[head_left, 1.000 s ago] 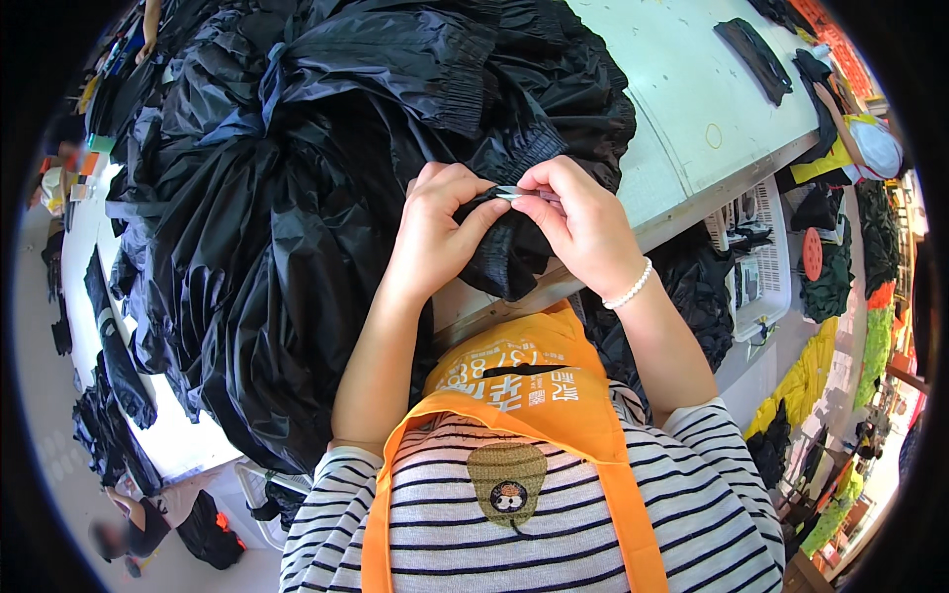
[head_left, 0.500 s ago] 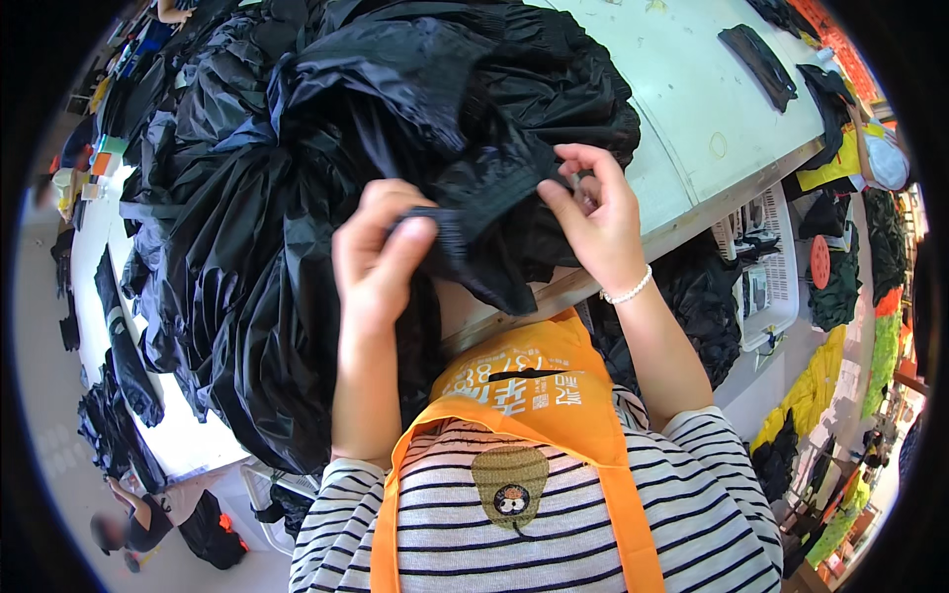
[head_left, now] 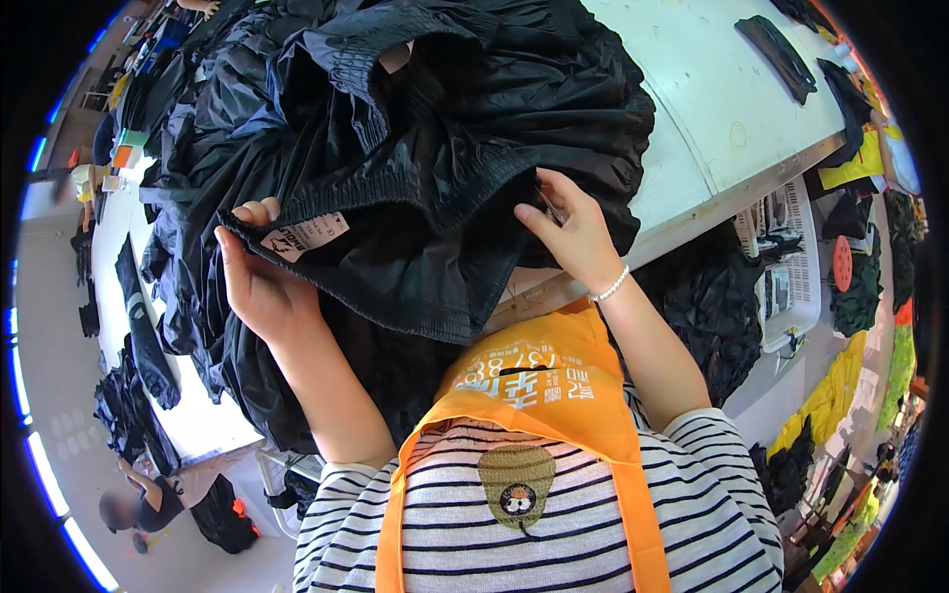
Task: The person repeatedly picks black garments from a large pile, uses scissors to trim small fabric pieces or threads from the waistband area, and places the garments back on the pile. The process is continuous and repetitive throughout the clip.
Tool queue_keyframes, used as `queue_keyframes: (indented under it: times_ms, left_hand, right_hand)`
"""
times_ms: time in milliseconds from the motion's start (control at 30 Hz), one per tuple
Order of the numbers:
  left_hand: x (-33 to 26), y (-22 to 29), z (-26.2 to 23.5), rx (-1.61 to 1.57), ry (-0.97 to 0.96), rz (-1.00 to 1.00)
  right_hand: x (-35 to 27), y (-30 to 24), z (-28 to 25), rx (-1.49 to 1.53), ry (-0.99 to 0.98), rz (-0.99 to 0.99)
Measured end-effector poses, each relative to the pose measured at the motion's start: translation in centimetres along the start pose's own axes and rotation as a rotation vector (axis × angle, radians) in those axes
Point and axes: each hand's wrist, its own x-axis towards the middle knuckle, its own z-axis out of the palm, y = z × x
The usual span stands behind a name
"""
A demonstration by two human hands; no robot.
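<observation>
Holding a black garment (head_left: 435, 208) stretched out by its elastic waistband, both hands were clamped on it: the left hand (head_left: 259, 282) was pinching the band's left end right next to a small white sewn-in label (head_left: 304, 235), and the right hand (head_left: 571, 232) had its fingers closed on the band's right end, with a white bead bracelet (head_left: 610, 287) on that wrist. The garment was held up just in front of the chest, over the near edge of the bench (head_left: 712, 128), and it sagged loosely between the two grips. Behind it sat a huge heap of more black clothing (head_left: 198, 148) covering most of the left side of the bench. Below the hands you could see an orange apron (head_left: 539, 385) over a striped shirt (head_left: 474, 534). Off to the right, beside the bench, stood a white plastic basket (head_left: 791, 267), and another person (head_left: 148, 499) was crouched on the floor at lower left.
</observation>
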Motion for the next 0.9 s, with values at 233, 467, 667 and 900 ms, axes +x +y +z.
queue_keyframes:
  times_ms: [233, 467, 667, 900]
  left_hand:
    - [0.8, 1.2, -2.5, -0.073, -0.029, -0.068]
    - [1.2, 0.6, 0.3, -0.029, 0.095, -0.039]
    - [2.2, -0.7, 3.7, 0.030, 0.185, 0.016]
    - [3.5, -0.5, 4.7, 0.041, 0.233, -0.007]
  right_hand:
    - [0.7, -0.5, 1.1, 0.051, 0.027, -0.157]
    - [-5.2, -3.6, -0.7, -0.126, -0.110, -0.563]
    - [-5.9, -1.3, 2.4, -0.288, -0.107, -0.837]
    - [-5.7, -2.3, -0.2, -0.090, 0.245, -0.614]
